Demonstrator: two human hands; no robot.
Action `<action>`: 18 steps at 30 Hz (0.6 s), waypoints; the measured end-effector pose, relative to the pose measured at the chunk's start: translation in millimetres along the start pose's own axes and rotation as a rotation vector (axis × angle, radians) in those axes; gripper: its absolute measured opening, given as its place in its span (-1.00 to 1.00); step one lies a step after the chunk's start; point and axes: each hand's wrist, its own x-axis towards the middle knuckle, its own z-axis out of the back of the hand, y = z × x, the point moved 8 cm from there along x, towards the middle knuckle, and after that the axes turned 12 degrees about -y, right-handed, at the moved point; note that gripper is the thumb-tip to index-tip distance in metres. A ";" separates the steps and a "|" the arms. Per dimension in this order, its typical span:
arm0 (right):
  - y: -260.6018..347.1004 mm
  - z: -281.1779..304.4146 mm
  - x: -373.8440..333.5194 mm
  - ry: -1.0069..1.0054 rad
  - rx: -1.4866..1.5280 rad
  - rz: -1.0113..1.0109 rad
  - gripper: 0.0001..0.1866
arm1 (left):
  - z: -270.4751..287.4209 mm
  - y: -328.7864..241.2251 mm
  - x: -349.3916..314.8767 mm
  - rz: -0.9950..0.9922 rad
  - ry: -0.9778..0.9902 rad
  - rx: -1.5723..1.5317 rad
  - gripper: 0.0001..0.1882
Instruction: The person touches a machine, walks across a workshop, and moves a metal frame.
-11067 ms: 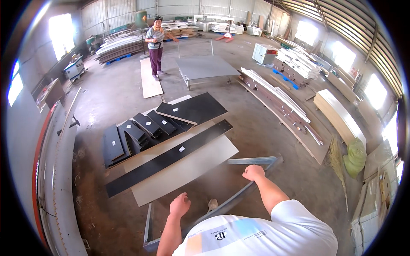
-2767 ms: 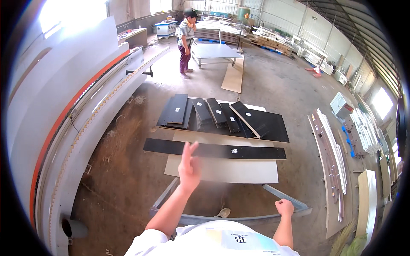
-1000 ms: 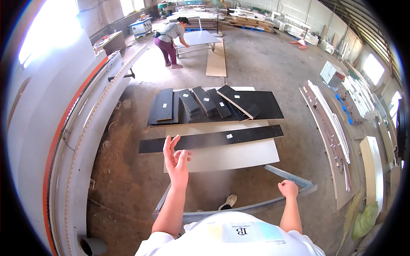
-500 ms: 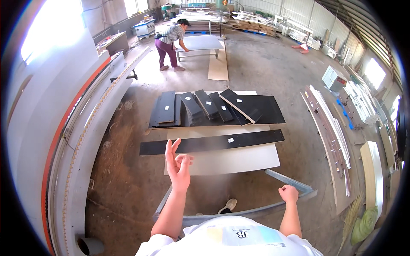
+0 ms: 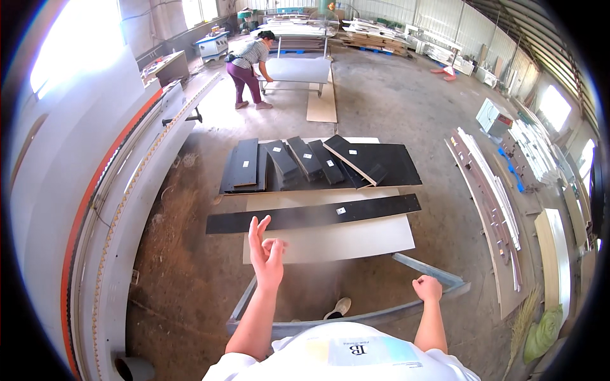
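My left hand [image 5: 266, 257] is raised in front of a long black board [image 5: 298, 218], its first fingers stretched up and apart. Thumb and remaining fingers curl loosely, with nothing seen between them. The board bears a small white label and lies across a white panel [image 5: 356, 244]. To the right, my right hand [image 5: 428, 288] is closed in a fist above the grey metal frame [image 5: 438, 275], and no object shows in it. Beyond the long board, several short black boards [image 5: 305, 159] lie tilted or side by side on a wide black panel [image 5: 397, 162].
A long machine [image 5: 136, 184] with an orange-red strip runs along the left. Brown and white strips [image 5: 488, 209] are stacked at the right. Far back, a person [image 5: 248, 68] in a striped top bends at a wheeled table [image 5: 295, 70]. A green sack [image 5: 543, 336] sits lower right.
The table pushed by the person in the back has shifted slightly, its panel tilting toward me. My hands keep nearly the same pose; the view has moved a little.
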 end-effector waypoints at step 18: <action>3.8 5.3 -2.3 0.023 0.020 -0.010 -0.73 | 13.5 6.3 5.6 0.009 -0.050 0.049 -0.19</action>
